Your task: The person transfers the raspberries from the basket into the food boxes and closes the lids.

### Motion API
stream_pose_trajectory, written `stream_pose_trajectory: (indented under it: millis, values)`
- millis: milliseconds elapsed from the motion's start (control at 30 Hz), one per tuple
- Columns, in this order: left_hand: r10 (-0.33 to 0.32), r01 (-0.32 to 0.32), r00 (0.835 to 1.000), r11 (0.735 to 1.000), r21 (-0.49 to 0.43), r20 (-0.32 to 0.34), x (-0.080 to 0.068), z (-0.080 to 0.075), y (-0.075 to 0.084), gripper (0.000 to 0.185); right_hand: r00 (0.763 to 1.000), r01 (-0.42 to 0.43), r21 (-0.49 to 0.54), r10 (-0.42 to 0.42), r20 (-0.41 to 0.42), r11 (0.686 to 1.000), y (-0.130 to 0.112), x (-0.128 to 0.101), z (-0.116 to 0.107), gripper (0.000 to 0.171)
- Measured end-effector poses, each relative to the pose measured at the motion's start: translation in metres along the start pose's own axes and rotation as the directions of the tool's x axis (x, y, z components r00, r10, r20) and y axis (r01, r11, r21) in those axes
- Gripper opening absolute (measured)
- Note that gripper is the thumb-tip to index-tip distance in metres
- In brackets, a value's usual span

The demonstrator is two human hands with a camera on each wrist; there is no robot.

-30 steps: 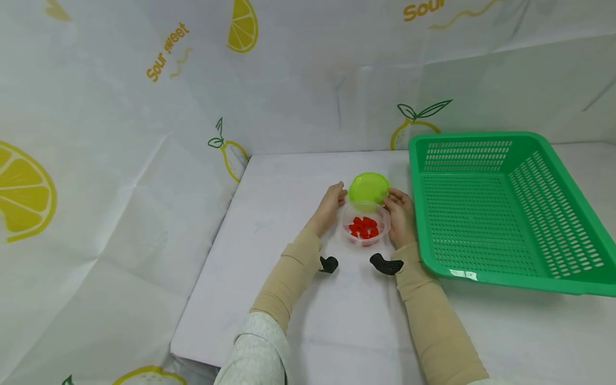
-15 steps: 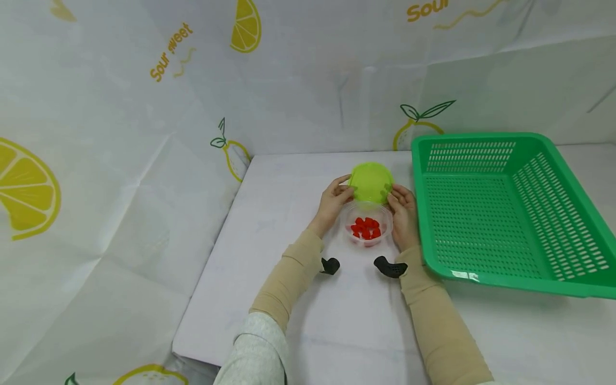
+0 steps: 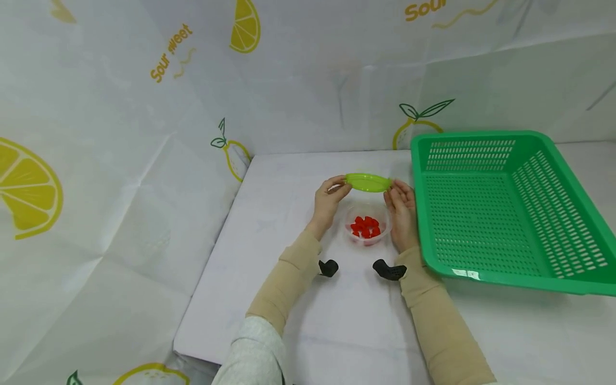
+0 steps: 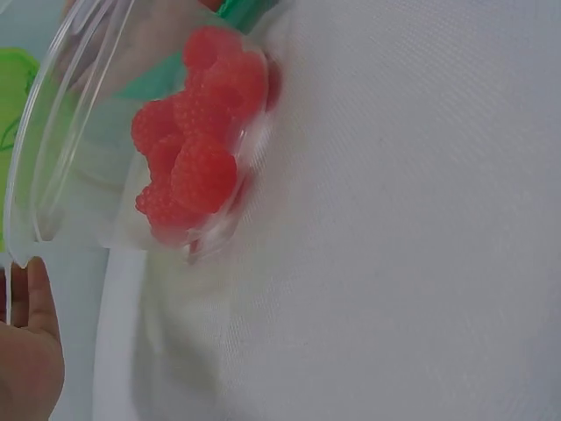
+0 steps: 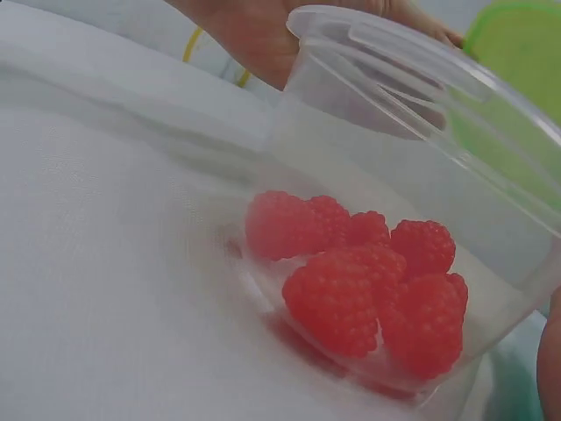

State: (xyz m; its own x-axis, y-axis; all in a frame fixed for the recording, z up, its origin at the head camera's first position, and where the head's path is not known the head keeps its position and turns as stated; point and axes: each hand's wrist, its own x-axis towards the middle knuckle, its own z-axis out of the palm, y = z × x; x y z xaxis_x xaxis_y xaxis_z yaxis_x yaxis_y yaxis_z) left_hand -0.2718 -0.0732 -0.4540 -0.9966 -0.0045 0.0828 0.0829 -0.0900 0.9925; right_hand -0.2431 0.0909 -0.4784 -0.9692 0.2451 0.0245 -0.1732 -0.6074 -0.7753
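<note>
While you hold the round lime-green plastic lid (image 3: 368,182) level between your hands, your left hand (image 3: 329,199) pinches its left rim and your right hand (image 3: 400,206) pinches the right. Directly below it, between your palms, one clear round plastic tub (image 3: 368,226) sits on the white table (image 3: 289,214), with a heap of red raspberries (image 3: 366,227) inside; nothing stands between lid and tub. Beyond your right hand lies one green perforated plastic basket (image 3: 500,208). Your wrist views show the separate berries (image 5: 368,276), at least six, while only the head view shows your grasp.
</note>
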Motion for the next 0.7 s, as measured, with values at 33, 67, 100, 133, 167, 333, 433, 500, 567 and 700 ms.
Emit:
stream_pose_trajectory:
  millis: [33, 67, 100, 133, 167, 333, 433, 500, 567, 700]
  values:
    - [0.001, -0.001, 1.000, 1.000, 0.025, -0.011, -0.001, -0.001, 0.000, 0.031, 1.000, -0.006, 0.000, 0.006, -0.005, 1.000, -0.001, -0.001, 0.000, 0.030]
    - [0.000, 0.001, 1.000, 0.999, 0.044, -0.017, -0.003, -0.001, 0.000, 0.031, 1.000, -0.012, -0.005, 0.012, -0.011, 1.000, -0.001, -0.003, 0.001, 0.034]
    - [-0.002, 0.004, 1.000, 0.998, 0.059, -0.020, -0.005, -0.002, 0.000, 0.031, 1.000, -0.022, -0.016, 0.021, -0.015, 1.000, -0.002, -0.004, 0.001, 0.039]
    - [-0.003, 0.004, 1.000, 0.998, 0.058, -0.018, -0.007, -0.003, 0.001, 0.031, 1.000, -0.029, -0.025, 0.028, -0.011, 0.999, -0.003, -0.005, 0.001, 0.043]
    - [-0.004, 0.004, 1.000, 0.999, 0.045, -0.010, -0.009, -0.004, 0.001, 0.032, 0.999, -0.033, -0.046, 0.033, -0.010, 0.998, -0.004, -0.007, 0.001, 0.045]
    - [0.025, -0.022, 0.998, 0.999, -0.048, 0.057, -0.018, -0.010, 0.002, 0.035, 0.999, -0.046, -0.157, 0.049, 0.017, 0.986, -0.006, -0.015, 0.001, 0.053]
    - [0.042, -0.039, 0.995, 0.999, -0.036, 0.091, -0.023, -0.012, 0.004, 0.035, 0.998, -0.052, -0.173, 0.060, 0.037, 0.984, -0.008, -0.020, 0.002, 0.052]
    - [0.031, -0.031, 0.995, 1.000, -0.001, 0.095, -0.029, -0.012, 0.006, 0.035, 0.997, -0.038, -0.165, 0.049, 0.062, 0.986, -0.010, -0.024, 0.003, 0.050]
    - [0.005, -0.010, 0.996, 0.998, 0.061, 0.088, -0.034, -0.010, 0.008, 0.036, 0.996, -0.018, -0.153, 0.031, 0.081, 0.988, -0.011, -0.027, 0.004, 0.049]
    - [-0.033, 0.025, 0.997, 0.992, 0.126, 0.065, -0.045, -0.008, 0.011, 0.041, 0.995, 0.041, -0.131, -0.029, 0.095, 0.991, -0.011, -0.032, 0.004, 0.048]
